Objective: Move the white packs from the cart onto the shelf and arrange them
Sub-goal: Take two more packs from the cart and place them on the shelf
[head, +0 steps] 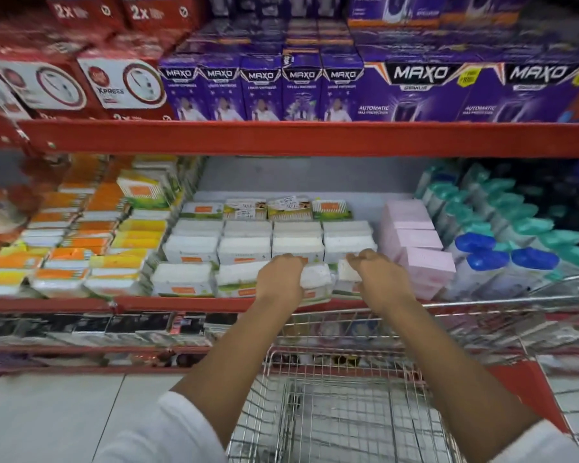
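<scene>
Setting: a person stands at a red store shelf with a wire cart pushed up just below it.
Left hand: the left hand reaches over the cart to the near edge of the shelf, fingers curled and closed on a white pack.
Right hand: the right hand is just right of it, fingers bent around the right end of another white pack; the grip looks closed, though the hand hides most of the pack.
Task items: both held packs sit at the near right of the white block, touching the front row.
Already shelved: white packs lie in about 3 rows, 4 across, filling the middle of the shelf, with 4 green-edged packs at the far row.
Neighbours: orange and yellow packs to the left, pink packs just right, then blue and teal capped bottles farther right.
Cart: its basket looks bare in the visible part; blur hides the far end.
Handling: the packs look light, soft and wrapped in thin film, likely a little slippery and easy to dent.
Where to hold: probably best taken by the short ends or across the flat top, then pressed flush to the row without squeezing.
</scene>
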Demonstrator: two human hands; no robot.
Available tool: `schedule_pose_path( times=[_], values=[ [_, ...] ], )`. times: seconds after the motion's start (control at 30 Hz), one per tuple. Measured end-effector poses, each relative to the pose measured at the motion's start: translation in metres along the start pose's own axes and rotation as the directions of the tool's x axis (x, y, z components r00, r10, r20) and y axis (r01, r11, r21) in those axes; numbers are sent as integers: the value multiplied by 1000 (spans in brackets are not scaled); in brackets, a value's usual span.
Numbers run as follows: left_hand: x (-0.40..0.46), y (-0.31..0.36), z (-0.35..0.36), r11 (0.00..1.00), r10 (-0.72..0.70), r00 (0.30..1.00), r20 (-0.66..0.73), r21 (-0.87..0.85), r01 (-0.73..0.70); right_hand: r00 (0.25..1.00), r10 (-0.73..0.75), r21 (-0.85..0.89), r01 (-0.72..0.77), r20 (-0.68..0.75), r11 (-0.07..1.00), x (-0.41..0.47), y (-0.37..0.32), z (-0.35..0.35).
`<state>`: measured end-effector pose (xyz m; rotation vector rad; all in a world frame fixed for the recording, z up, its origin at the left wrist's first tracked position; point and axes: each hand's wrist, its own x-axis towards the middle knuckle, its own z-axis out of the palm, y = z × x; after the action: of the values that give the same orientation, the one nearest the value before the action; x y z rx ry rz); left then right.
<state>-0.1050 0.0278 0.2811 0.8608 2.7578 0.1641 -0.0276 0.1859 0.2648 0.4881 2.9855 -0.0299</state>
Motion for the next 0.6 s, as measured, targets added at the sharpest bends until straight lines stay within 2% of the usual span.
schedule_pose_path(
  times=[0.3, 0.43, 0.53, 0.57, 0.6],
  values=[
    [34, 8, 7, 995, 58, 998, -2, 84, -58, 997, 16, -9, -15, 77, 1000, 21, 8, 11],
    [41, 5, 20, 993, 84, 996, 15, 79, -84, 999, 19, 48, -21, 51, 999, 23, 9, 18],
    [36, -5, 26, 991, 122, 992, -39, -41, -124, 995, 97, 240, -91, -10, 966, 15, -1, 20],
    [29, -9, 26, 979, 129, 987, -91, -144, -142, 986, 156, 404, -122, -53, 907, 7, -11, 21],
    [17, -12, 26, 944, 112, 981, -160, -290, -155, 965, 255, 628, -156, -69, 762, -3, -26, 20]
  ],
)
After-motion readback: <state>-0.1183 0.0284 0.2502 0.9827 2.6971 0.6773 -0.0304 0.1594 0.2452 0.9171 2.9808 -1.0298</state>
